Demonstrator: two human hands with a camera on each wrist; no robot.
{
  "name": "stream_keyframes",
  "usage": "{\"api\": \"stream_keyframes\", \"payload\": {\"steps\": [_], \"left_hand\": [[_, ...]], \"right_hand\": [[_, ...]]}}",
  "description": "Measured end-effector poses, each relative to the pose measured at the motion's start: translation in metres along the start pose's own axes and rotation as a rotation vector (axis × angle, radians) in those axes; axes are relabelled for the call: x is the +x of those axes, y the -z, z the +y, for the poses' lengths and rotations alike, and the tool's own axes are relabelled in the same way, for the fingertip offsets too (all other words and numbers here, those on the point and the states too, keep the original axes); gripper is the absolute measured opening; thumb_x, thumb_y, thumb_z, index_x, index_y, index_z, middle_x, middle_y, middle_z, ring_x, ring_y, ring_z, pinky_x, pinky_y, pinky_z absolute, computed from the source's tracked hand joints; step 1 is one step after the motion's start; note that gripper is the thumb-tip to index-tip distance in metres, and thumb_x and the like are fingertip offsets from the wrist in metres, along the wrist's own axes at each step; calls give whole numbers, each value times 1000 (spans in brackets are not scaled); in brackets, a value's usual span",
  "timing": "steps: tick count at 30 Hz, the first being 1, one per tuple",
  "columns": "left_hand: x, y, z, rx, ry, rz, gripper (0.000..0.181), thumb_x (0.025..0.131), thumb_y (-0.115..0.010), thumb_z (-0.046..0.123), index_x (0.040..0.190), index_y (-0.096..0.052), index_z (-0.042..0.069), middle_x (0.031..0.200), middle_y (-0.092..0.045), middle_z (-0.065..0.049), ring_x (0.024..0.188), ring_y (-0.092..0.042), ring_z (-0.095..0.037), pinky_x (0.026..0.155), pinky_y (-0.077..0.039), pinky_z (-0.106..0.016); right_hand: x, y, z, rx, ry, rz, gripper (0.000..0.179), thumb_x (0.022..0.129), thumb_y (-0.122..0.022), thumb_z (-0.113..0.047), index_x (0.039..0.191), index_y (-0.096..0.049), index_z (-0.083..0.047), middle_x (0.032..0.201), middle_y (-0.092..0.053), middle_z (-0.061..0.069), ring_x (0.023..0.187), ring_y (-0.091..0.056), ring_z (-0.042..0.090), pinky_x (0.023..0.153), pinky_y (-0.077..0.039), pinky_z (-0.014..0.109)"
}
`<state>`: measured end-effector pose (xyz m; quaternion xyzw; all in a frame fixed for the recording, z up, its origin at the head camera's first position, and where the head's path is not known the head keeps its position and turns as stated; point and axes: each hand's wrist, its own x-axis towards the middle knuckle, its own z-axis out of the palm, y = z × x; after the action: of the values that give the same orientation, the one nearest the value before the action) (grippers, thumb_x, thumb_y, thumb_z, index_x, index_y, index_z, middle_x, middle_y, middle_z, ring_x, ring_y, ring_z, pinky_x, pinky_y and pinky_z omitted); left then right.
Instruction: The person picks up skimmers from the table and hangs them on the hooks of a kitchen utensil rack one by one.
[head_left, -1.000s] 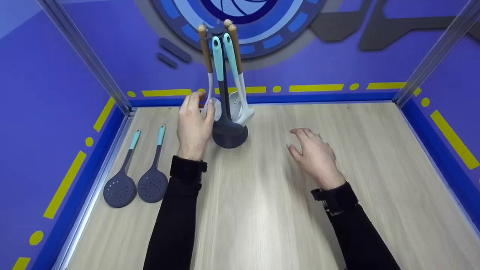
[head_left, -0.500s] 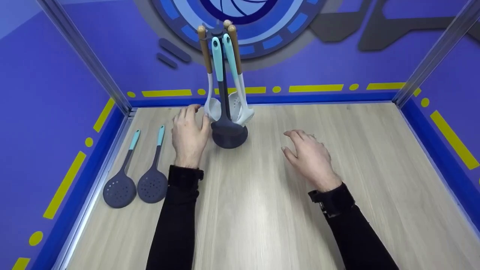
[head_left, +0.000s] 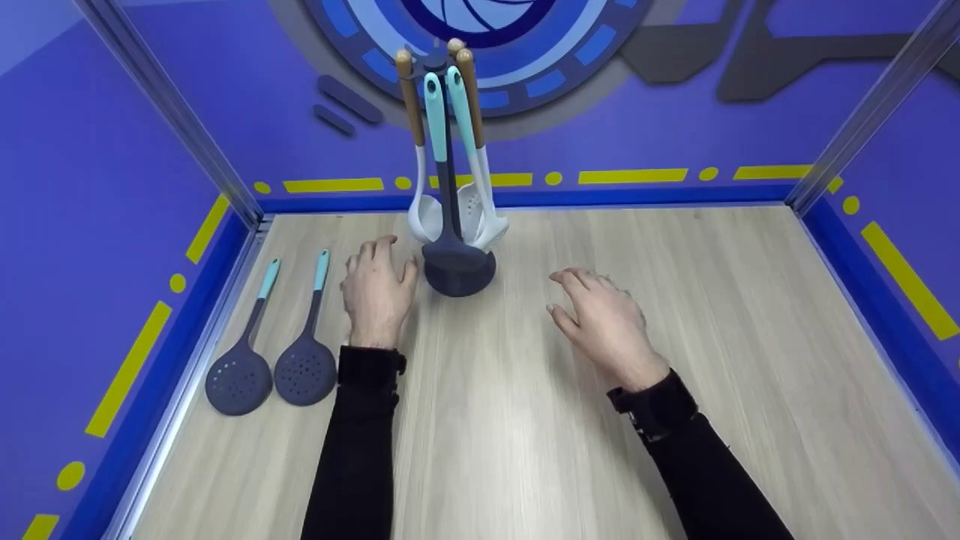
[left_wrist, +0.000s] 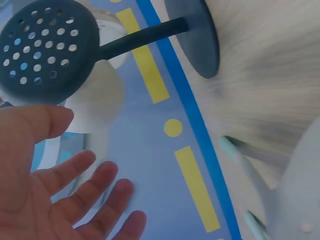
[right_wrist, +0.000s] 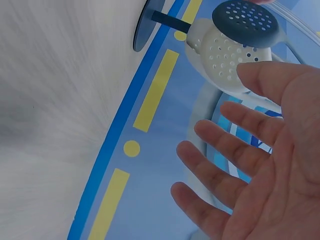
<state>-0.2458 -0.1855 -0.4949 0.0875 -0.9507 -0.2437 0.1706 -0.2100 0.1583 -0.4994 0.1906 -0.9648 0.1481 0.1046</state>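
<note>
A dark utensil stand (head_left: 459, 279) on a round base holds several hanging utensils near the back wall. At its front hangs a dark perforated skimmer (head_left: 454, 253) with a teal handle; a white ladle (head_left: 425, 219) with a wooden handle hangs on the left. My left hand (head_left: 377, 296) is just left of the stand's base, fingers spread and relaxed, holding nothing. In the left wrist view the hanging skimmer (left_wrist: 47, 50) shows its holes above my thumb. To the right of the stand, my right hand (head_left: 604, 322) hovers over the table with loosely bent fingers and an empty palm.
Two more dark skimmers, the outer one (head_left: 238, 379) and the inner one (head_left: 305, 370), lie side by side on the table's left, teal handles pointing back. Blue panels enclose the wooden table (head_left: 510, 450) at the back (head_left: 637, 135) and both sides.
My left hand has drawn back from beside the white ladle, toward me and slightly left. My right hand has shifted left and a little nearer. The utensils look unmoved.
</note>
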Motion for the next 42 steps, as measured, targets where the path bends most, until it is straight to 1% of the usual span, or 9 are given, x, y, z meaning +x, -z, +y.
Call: {"api": "stream_keyframes", "payload": {"steps": [2,9,14,21,25,30,36,42], "left_hand": [[-2,-2,-3,18,9,-11,54,115,-71,35,162,-67,9,160,-71,-21,146,-68,-50,108,-62,-74],[-8,-8,-12,87,46,-71,57,116,-71,39,164,-65,9,160,-70,-23,145,-68,-50,109,-63,-72],[-10,-11,-19,134,77,-129,60,116,-70,42,165,-63,8,160,-69,-24,147,-66,-51,111,-62,-72],[-13,-15,-26,171,134,-203,64,116,-70,43,168,-60,6,166,-64,-27,153,-62,-53,116,-59,-75],[-15,-15,-30,168,160,-223,66,117,-68,42,168,-58,3,167,-62,-29,152,-62,-55,116,-59,-76],[-19,-16,-34,141,187,-245,68,117,-67,40,170,-55,-1,166,-60,-33,149,-62,-58,113,-59,-78],[-25,-21,-37,74,212,-268,71,117,-67,38,172,-51,-4,167,-57,-38,148,-62,-61,113,-59,-77],[-28,-26,-38,60,234,-289,72,118,-66,38,173,-49,-5,169,-54,-39,149,-60,-60,116,-58,-76]], "right_hand": [[-1,-2,-3,-7,11,-1,50,115,-77,-37,159,-69,-12,158,-75,15,142,-75,41,108,-69,61],[-3,-9,-10,-11,63,17,50,113,-80,-36,156,-71,-12,156,-76,14,138,-77,41,102,-70,61],[-5,-13,-15,-5,85,24,50,112,-81,-37,155,-72,-13,156,-76,14,140,-77,40,105,-70,62],[-5,-17,-20,10,103,21,47,112,-81,-35,153,-73,-14,155,-77,12,141,-77,40,108,-69,62],[-6,-18,-22,10,111,28,47,111,-81,-34,153,-73,-15,153,-78,10,139,-77,39,109,-68,62],[-6,-18,-23,11,115,28,47,111,-82,-34,153,-73,-16,153,-78,9,137,-78,39,108,-68,61],[-6,-17,-22,14,119,26,47,111,-83,-34,153,-73,-16,153,-78,8,138,-78,38,108,-68,61],[-6,-16,-21,12,116,26,48,111,-83,-35,154,-73,-16,154,-78,8,137,-78,38,104,-70,60]]}}
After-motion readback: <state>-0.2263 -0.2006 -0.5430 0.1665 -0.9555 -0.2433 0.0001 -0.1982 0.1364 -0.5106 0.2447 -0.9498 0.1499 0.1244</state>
